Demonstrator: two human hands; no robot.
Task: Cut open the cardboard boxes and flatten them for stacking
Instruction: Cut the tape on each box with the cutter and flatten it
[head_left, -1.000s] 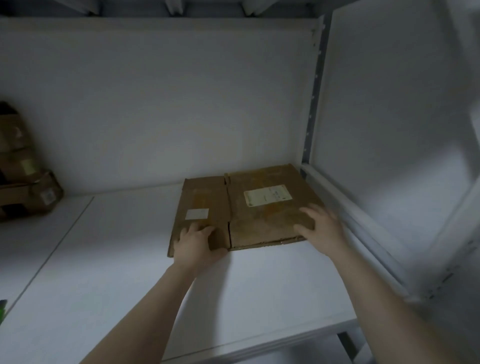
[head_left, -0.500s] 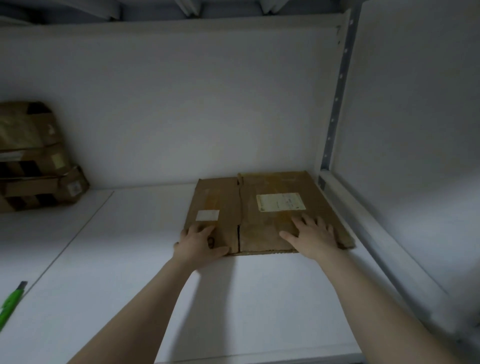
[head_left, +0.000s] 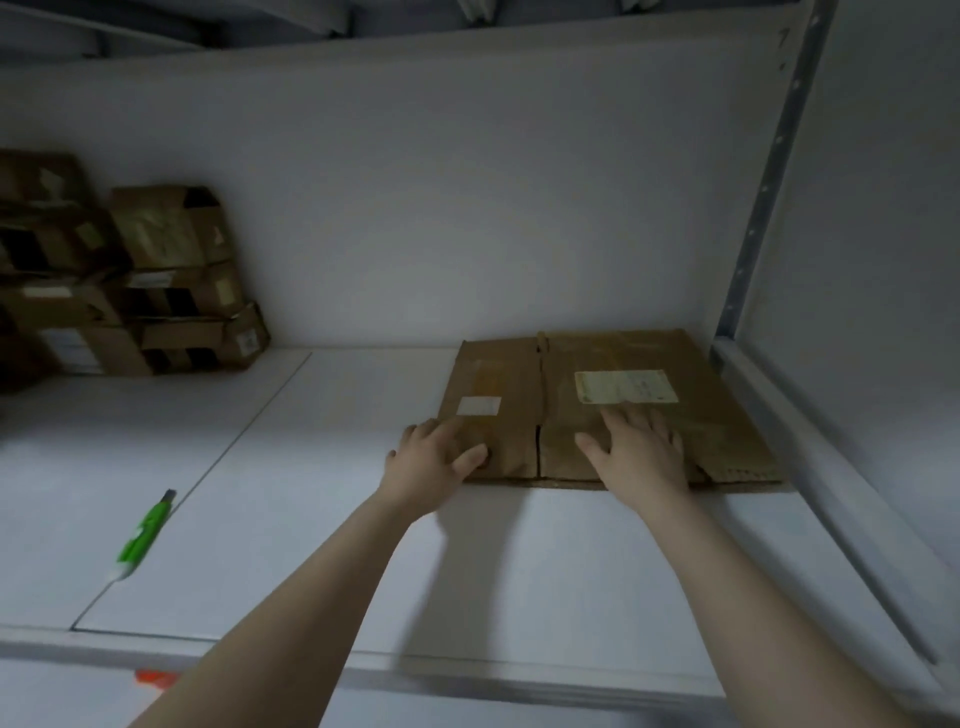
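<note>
Flattened cardboard box (head_left: 597, 410) lies flat on the white worktop (head_left: 311, 519), directly under both hands, far edge near the back wall. Left hand (head_left: 434, 457) rests on its near left corner, fingers fairly straight, thumb out across the top; it pinches nothing. Right hand (head_left: 641, 452) is spread palm-down on the near right half, just below the shipping label (head_left: 626, 387). A small white sticker (head_left: 479, 406) sits just beyond the left fingers. A slit runs front to back between the two hands.

Handling, as a judgement: light, stiff across the panels, floppy at the creases and the slit, so it likely folds if lifted by one corner. The top is smooth and may slide on the worktop under a flat palm. Best hold is probably the two outer side edges, or the near edge with thumbs on top, one hand on each side of the slit.

Green utility knife (head_left: 143, 535) lies well left of the left hand, untouched. Unflattened boxes (head_left: 156, 280) are stacked far left against the wall.
</note>
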